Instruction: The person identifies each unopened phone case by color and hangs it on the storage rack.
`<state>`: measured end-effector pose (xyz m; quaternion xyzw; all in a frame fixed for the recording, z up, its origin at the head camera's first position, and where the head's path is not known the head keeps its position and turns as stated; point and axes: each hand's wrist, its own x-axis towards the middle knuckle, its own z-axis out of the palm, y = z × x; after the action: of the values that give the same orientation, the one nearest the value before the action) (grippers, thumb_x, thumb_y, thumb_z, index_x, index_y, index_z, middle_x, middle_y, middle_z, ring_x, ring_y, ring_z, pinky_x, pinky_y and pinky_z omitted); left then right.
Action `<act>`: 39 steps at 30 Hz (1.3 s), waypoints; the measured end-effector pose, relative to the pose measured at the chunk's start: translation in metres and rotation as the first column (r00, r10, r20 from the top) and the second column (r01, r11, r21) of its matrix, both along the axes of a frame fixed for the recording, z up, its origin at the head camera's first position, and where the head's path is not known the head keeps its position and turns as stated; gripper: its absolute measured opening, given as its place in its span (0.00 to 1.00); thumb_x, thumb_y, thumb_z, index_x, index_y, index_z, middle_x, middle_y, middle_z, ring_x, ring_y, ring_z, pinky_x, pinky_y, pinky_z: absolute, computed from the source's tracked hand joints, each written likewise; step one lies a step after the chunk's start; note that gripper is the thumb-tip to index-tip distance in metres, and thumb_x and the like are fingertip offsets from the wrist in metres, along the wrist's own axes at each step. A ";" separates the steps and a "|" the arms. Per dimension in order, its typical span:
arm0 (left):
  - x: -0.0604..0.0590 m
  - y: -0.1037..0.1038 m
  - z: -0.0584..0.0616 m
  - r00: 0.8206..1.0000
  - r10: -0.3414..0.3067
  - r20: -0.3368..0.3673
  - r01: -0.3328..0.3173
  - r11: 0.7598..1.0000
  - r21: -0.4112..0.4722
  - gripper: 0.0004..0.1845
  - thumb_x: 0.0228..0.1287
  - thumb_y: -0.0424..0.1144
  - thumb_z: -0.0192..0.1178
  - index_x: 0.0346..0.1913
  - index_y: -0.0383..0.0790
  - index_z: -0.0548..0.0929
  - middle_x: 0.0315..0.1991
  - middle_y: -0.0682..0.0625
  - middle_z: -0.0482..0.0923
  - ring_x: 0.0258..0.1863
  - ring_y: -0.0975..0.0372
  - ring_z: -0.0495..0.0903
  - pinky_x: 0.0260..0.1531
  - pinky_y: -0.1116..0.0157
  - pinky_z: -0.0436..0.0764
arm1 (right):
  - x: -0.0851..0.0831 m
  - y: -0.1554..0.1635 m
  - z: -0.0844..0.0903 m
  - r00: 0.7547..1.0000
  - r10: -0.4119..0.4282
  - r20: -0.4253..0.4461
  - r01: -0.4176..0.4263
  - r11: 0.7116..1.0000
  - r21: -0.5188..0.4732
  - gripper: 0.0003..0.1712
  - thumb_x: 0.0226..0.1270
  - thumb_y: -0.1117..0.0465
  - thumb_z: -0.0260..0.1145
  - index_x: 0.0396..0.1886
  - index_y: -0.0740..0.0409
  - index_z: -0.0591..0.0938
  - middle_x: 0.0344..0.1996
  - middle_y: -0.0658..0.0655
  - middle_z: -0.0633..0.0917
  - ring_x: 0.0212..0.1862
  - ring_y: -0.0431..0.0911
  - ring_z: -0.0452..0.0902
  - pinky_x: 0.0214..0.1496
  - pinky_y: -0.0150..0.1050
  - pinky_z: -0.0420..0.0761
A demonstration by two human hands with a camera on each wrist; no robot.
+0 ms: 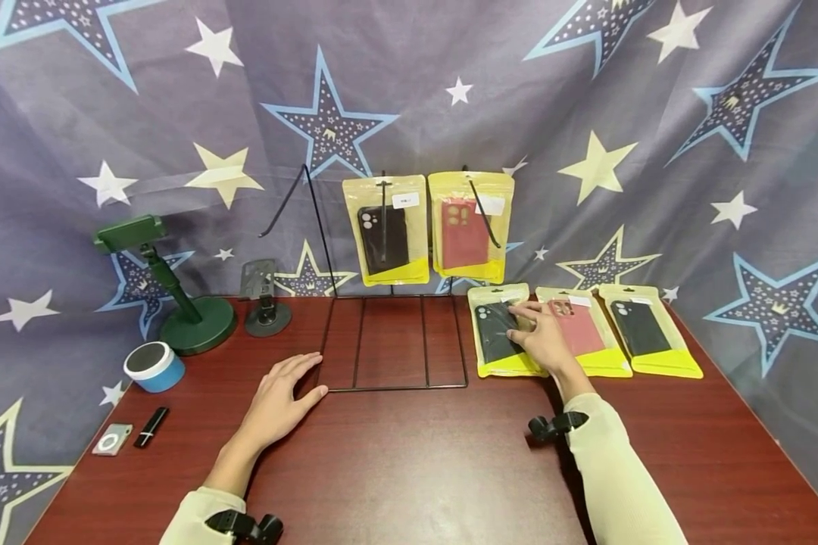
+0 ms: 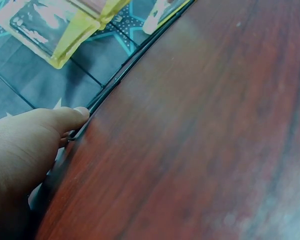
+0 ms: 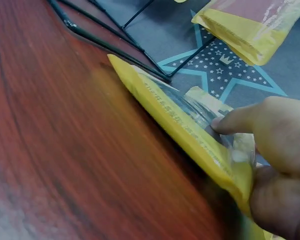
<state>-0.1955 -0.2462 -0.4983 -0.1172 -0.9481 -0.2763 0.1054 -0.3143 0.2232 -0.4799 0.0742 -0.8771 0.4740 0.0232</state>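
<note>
Stretched toward a black wire rack (image 1: 395, 389), my left hand (image 1: 282, 397) has its fingers and thumb at the rack's left front corner. In the left wrist view, the thumb touches the dark wire. My right hand (image 1: 544, 341) rests on a yellow-edged clear pouch with a dark phone case (image 1: 496, 337), its thumb and fingertips on the film. The right wrist view shows the thumb (image 3: 225, 125) on the film; the other fingertips are hidden there. Two more pouches, with a pink phone case (image 1: 582, 333) and a black phone case (image 1: 641, 329), lie to the right.
On the rack's hooks hang a pouched black phone case (image 1: 391, 246) and a pouched pink phone case (image 1: 465, 242). At left stand a green holder (image 1: 194, 325), a small phone stand (image 1: 267, 319) and a blue-white round device (image 1: 155, 371), with a square player (image 1: 112, 439) and black stick (image 1: 151, 428).
</note>
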 end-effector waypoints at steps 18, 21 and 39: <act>0.002 0.001 0.000 1.000 0.004 -0.008 -0.004 1.000 0.000 0.31 0.70 0.48 0.67 0.72 0.42 0.76 0.72 0.41 0.74 0.73 0.43 0.68 0.63 0.34 0.65 | 0.014 0.009 0.009 0.992 -0.007 0.122 0.030 0.982 -0.188 0.27 0.67 0.67 0.69 0.66 0.62 0.81 0.75 0.66 0.71 0.76 0.56 0.64 0.59 0.34 0.74; 0.002 0.001 0.001 1.000 0.003 -0.014 -0.003 1.000 0.001 0.31 0.70 0.48 0.67 0.72 0.41 0.76 0.72 0.41 0.74 0.73 0.43 0.68 0.62 0.34 0.65 | 0.016 0.013 0.010 0.996 -0.029 0.082 0.044 0.980 -0.193 0.26 0.67 0.69 0.68 0.65 0.64 0.81 0.77 0.66 0.68 0.79 0.57 0.59 0.69 0.46 0.71; 0.002 0.001 0.001 1.000 -0.001 -0.021 0.001 1.000 0.000 0.31 0.69 0.47 0.67 0.72 0.41 0.76 0.72 0.41 0.74 0.73 0.43 0.68 0.63 0.34 0.66 | 0.036 0.033 0.036 0.972 -0.190 -0.141 0.155 0.962 -0.226 0.22 0.67 0.66 0.72 0.61 0.60 0.85 0.61 0.53 0.82 0.53 0.39 0.72 0.58 0.37 0.71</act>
<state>-0.1934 -0.2457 -0.4971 -0.1204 -0.9468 -0.2752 0.1152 -0.2787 0.2564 -0.4434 0.0323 -0.8195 0.5540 0.1434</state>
